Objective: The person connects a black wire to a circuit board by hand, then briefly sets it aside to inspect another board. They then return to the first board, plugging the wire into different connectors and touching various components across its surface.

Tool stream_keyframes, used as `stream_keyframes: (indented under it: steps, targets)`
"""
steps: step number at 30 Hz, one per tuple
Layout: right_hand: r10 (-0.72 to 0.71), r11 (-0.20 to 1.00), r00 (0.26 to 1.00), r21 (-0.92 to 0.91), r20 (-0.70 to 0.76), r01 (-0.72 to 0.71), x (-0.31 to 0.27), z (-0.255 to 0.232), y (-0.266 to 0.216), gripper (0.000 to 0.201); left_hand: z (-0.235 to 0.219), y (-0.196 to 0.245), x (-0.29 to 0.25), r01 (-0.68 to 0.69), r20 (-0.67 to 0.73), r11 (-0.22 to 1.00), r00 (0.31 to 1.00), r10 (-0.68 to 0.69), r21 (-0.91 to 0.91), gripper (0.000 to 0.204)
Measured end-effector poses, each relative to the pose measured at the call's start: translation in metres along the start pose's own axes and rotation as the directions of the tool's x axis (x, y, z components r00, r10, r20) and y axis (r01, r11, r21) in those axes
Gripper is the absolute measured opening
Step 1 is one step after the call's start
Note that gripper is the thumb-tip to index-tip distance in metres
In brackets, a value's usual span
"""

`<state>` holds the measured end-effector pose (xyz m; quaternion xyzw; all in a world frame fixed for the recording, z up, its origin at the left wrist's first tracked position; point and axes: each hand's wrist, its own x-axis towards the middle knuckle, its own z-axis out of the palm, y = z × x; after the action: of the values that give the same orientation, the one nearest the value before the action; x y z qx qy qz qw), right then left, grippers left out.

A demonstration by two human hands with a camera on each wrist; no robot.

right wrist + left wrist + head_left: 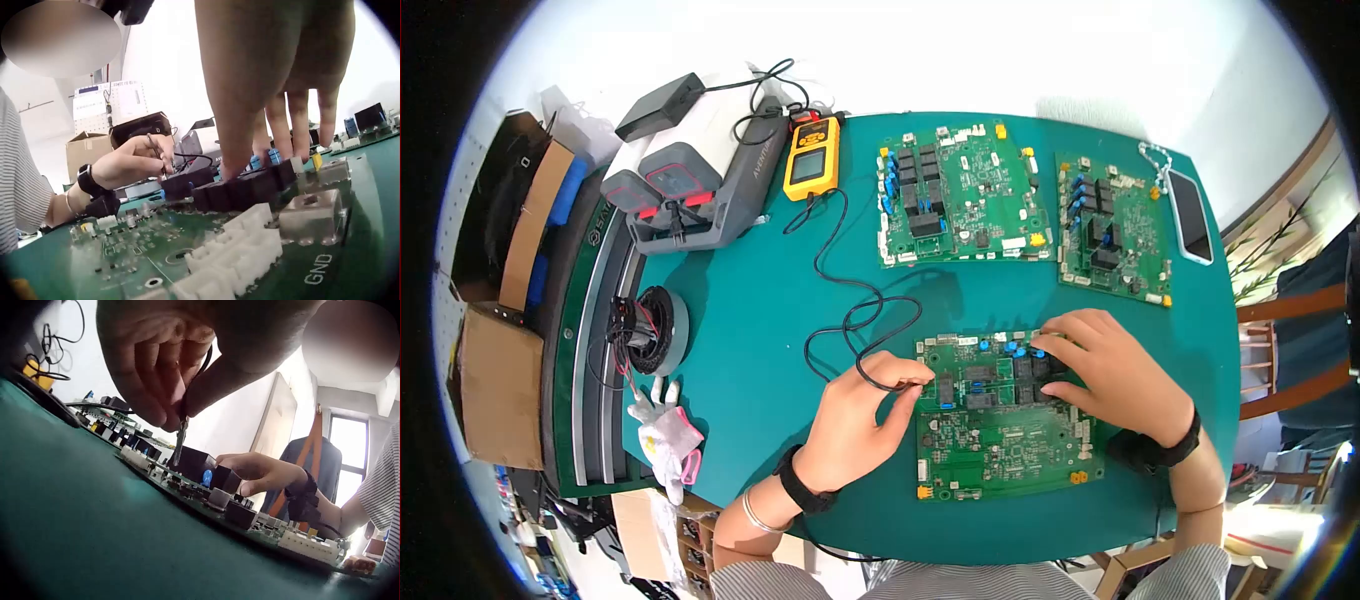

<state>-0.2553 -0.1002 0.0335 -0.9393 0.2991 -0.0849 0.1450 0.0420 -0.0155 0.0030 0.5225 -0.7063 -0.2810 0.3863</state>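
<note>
A green circuit board (1010, 450) with black relays and blue round components lies in front of the person. My left hand (860, 410) pinches a test lead (180, 440) with a thin metal tip between thumb and fingers. Its tip points down at the black relay (194, 462) by the board's left edge. From this hand a black cable (870, 300) loops back toward a yellow handheld meter (812, 160). My right hand (1115, 375) rests on the board's upper right, its fingers reaching down fairly straight by the blue components (274, 156) and its thumb at the black relays (244, 187).
Two more circuit boards (1000, 220) (1135, 235) lie at the back, with a phone (1190, 215) at the far right. A grey and white machine (690, 180) stands at the back left. Nearer are a wire spool (665, 330) and a white glove (665, 440).
</note>
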Motion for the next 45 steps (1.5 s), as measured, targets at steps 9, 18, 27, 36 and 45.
stream_keyframes:
  steps: [9, 18, 27, 36, 45]
  targets:
    - [0.042, 0.999, 0.998, -0.023, 0.041, -0.041, -0.006, -0.005, -0.009, 0.059, -0.002, -0.003, 0.002, -0.024, 0.024, 0.998, 0.999, 0.022, 0.058, 0.025]
    - [0.061, 0.994, 0.998, -0.093, 0.024, -0.059, -0.01, 0.004, -0.011, 0.064, 0.004, 0.007, -0.005, -0.03, 0.068, 1.0, 0.997, 0.03, 0.004, 0.012]
    - [0.07, 0.991, 0.997, -0.116, 0.026, -0.067, -0.006, 0.003, -0.011, 0.064, 0.004, 0.007, -0.006, 0.026, 0.121, 0.998, 0.993, -0.018, -0.063, 0.013]
    - [0.159, 0.976, 0.987, -0.148, -0.004, -0.157, -0.009, -0.007, 0.006, 0.059, 0.003, 0.005, -0.004, 0.0, 0.016, 0.999, 1.0, -0.001, 0.047, 0.017]
    - [0.242, 0.97, 0.969, -0.03, -0.041, -0.243, -0.013, -0.005, 0.018, 0.059, -0.005, -0.009, 0.004, 0.141, 0.142, 0.968, 0.983, -0.113, -0.207, 0.016]
